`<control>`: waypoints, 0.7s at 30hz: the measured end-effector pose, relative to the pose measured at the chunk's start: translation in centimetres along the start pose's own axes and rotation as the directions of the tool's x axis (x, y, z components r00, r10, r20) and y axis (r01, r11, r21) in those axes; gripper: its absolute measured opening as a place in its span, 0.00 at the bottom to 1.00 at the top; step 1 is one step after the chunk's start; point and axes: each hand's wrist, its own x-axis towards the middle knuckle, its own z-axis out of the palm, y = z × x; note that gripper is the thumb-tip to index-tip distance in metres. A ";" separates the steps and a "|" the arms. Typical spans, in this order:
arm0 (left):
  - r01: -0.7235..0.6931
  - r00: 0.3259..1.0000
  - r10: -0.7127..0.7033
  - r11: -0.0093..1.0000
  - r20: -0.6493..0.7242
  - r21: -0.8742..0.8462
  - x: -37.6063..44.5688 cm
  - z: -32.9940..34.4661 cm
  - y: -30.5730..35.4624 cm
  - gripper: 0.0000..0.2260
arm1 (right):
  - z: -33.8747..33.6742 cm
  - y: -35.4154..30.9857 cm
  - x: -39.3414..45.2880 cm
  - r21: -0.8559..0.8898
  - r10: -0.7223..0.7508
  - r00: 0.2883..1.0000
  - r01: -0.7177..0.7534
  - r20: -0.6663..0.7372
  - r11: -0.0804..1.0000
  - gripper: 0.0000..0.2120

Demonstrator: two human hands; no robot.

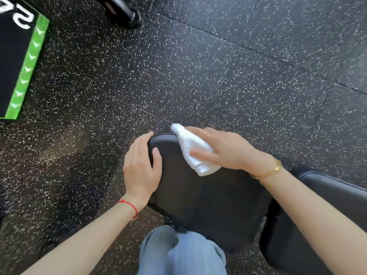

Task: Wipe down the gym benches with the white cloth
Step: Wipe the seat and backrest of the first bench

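Two bare hands work at one black padded bench seat, viewed from above. Nearest: pale blue denim trouser legs at the lower edge, below the seat pad. Beside it to the right, a second black pad, a narrow gap between the two. Left hand: red string bracelet at the wrist, fingers curled over the seat's left rim, thumb lying on the top surface, gripping the pad edge. Right hand: gold bracelet at the wrist, palm down and fingers flat, pressing the white cloth onto the seat's far right corner. Cloth folded into a long wedge; long axis diagonal, broad end near the wrist, narrow tip pointing up-left, past the seat's far edge. Beyond: black rubber floor with white specks, tile seams crossing it. Far left: black mat with a green chevron border. Far top: dark equipment foot, blurred.
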 end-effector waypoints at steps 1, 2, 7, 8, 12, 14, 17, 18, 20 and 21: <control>0.002 1.000 -0.002 1.000 -0.003 0.007 0.0 0.0 0.1 0.18 | -0.2 0.9 -1.0 0.006 0.022 1.000 -0.022 0.014 1.000 0.26; 0.004 1.000 -0.004 1.000 -0.006 0.015 0.0 0.0 0.1 0.18 | -0.4 1.5 -1.6 0.007 0.047 0.998 -0.047 0.032 0.999 0.26; 0.022 1.000 -0.022 0.999 0.012 0.026 0.0 0.1 0.4 0.18 | 0.2 -1.3 3.3 0.052 0.019 0.998 -0.022 0.064 0.998 0.26; 0.017 1.000 -0.017 1.000 0.014 0.024 0.0 0.1 0.3 0.18 | 0.6 -2.3 4.4 0.057 -0.009 0.998 0.006 0.055 0.998 0.26; 0.008 1.000 -0.008 1.000 0.026 0.021 0.0 0.0 -0.1 0.18 | 0.9 -2.6 3.8 0.028 -0.021 1.000 0.021 -0.001 0.999 0.27; 0.014 1.000 -0.015 1.000 0.019 0.016 0.0 0.0 0.0 0.19 | 0.5 -0.8 1.2 0.016 -0.003 1.000 0.003 -0.022 1.000 0.28; 0.012 1.000 -0.012 1.000 0.011 0.023 0.0 0.1 0.0 0.19 | -0.5 2.6 -3.2 0.003 0.080 0.997 -0.080 0.009 0.997 0.28; 0.010 1.000 -0.010 1.000 0.009 0.026 0.0 0.1 0.0 0.19 | -0.7 3.4 -4.1 -0.004 0.114 0.993 -0.114 0.023 0.993 0.28; 0.013 1.000 -0.013 0.999 0.001 0.032 -0.1 0.2 0.0 0.20 | -0.8 3.5 -4.0 0.002 0.146 0.989 -0.146 0.032 0.989 0.27; 0.017 1.000 -0.017 0.999 -0.001 0.032 -0.1 0.2 0.0 0.20 | -0.7 2.7 -2.9 0.018 0.141 0.990 -0.141 0.025 0.990 0.27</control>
